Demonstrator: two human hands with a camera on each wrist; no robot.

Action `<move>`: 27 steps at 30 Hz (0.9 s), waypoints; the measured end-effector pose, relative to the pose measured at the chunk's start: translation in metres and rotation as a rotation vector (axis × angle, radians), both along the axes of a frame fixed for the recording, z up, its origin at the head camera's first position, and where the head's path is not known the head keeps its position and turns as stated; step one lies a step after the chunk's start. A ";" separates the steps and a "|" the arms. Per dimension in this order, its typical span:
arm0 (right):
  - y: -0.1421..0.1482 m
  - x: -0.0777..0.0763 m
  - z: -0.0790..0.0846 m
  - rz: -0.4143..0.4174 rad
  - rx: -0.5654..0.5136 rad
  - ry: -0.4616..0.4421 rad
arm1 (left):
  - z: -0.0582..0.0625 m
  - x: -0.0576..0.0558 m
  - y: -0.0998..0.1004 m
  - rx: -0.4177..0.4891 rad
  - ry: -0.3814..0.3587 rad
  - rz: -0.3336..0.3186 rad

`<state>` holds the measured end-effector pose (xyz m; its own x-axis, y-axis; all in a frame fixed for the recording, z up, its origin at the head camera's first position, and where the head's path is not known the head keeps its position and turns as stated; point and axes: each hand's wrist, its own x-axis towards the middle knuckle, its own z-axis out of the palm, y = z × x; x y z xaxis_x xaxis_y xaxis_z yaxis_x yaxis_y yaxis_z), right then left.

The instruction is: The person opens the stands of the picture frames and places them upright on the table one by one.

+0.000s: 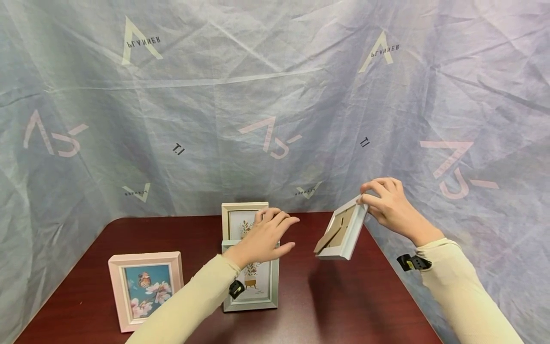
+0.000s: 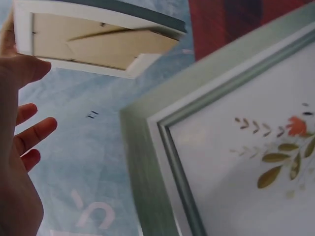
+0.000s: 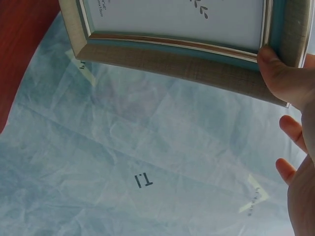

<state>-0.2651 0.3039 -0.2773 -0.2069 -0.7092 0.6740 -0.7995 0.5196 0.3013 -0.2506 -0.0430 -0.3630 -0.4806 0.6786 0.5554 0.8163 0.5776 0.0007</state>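
Observation:
My right hand [image 1: 388,205] grips a picture frame [image 1: 353,234] by its upper corner, raised and tilted over the right side of the table. Its cardboard back and fold-out stand face the head camera. In the right wrist view, the thumb presses on the beige-and-teal front border [image 3: 172,66]. My left hand [image 1: 266,239] hovers with loosely spread fingers, holding nothing, in front of two upright frames. The nearer one, a pale green frame [image 1: 274,282] with a plant print, is partly hidden by this hand and sleeve. Behind it stands a cream frame [image 1: 226,222].
A pink frame [image 1: 116,291] with a bird-and-blossom picture stands at the left, its lower right covered by my left sleeve. Dark red wood makes up the tabletop [image 1: 296,329]. Wrinkled grey-blue cloth [image 1: 215,119] hangs around its back and sides.

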 end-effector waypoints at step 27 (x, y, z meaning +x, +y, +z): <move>-0.019 0.008 0.020 0.065 -0.062 0.061 | -0.015 -0.056 0.050 -0.350 -0.176 0.080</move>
<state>-0.2571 0.2852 -0.2569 -0.1194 -0.6764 0.7268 -0.8134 0.4864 0.3191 -0.3063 0.0074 -0.3779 -0.6068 0.7689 0.2017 0.7738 0.6294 -0.0717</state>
